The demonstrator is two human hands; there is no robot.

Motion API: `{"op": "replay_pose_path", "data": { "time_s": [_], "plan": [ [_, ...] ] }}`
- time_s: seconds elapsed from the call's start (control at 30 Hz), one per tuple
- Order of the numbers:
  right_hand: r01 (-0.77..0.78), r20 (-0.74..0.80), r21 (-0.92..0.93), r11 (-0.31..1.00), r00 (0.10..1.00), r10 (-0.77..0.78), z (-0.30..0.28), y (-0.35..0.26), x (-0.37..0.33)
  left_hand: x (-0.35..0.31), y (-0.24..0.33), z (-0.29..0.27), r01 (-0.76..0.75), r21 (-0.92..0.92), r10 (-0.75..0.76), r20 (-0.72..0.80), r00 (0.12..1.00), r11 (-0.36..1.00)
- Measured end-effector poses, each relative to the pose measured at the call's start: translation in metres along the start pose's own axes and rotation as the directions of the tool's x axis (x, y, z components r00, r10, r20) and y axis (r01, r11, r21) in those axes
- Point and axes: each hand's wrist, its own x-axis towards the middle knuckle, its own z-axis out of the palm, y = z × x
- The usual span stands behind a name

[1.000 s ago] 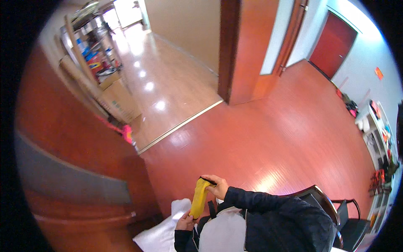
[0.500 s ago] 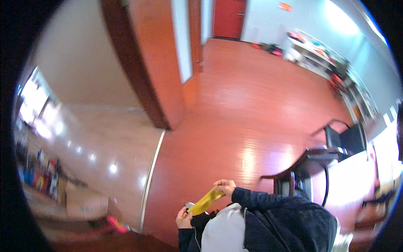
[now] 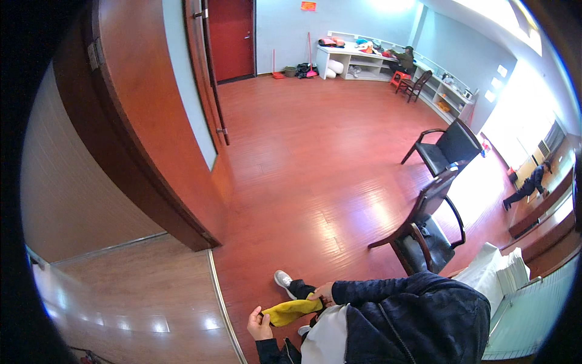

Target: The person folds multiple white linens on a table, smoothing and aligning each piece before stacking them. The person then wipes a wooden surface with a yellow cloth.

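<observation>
A yellow cloth (image 3: 290, 312) is stretched between my two hands in front of my body. My left hand (image 3: 259, 325) pinches its left end between thumb and fingers. At the other end, my right hand (image 3: 324, 293) has its fingers closed on the cloth, partly hidden by it. The cloth sags a little and looks like a folded strip. Beneath it show a dark trouser leg and a white shoe (image 3: 282, 279).
Two black armchairs (image 3: 427, 255) stand to my right on the red floor. A doorway frame (image 3: 154, 164) rises at left, with a metal floor strip (image 3: 219, 297). White shelving (image 3: 364, 64) lines the far wall, where one person sits. Another person (image 3: 532, 184) bends at far right.
My view has swung right, bringing the chairs and far-right person into sight. Both hands still hold the cloth, which now lies more level.
</observation>
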Motion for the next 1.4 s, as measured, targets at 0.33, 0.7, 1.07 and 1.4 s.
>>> {"op": "replay_pose_path", "data": {
  "time_s": [0.33,0.7,1.07,1.4],
  "plan": [
    [0.600,0.191,-0.202,0.774,0.799,-0.570,0.117,-0.255,0.088,0.173,0.067,-0.081,0.069,-0.015,-0.069,-0.395,0.916,0.998],
    [0.821,0.286,-0.193,0.537,0.570,-0.770,0.189,-0.439,0.124,0.325,0.063,-0.143,0.707,0.004,-0.700,0.143,0.699,0.707],
    [0.910,-0.375,-0.087,0.404,0.346,-0.860,0.250,-0.570,0.105,0.541,0.262,-0.121,-0.032,-0.183,0.019,-0.069,0.997,0.983],
    [0.837,-0.238,0.533,0.122,0.286,-0.928,0.282,-0.727,0.010,0.586,0.424,-0.044,-0.412,-0.464,0.437,-0.059,0.897,0.784]
  ]
}}
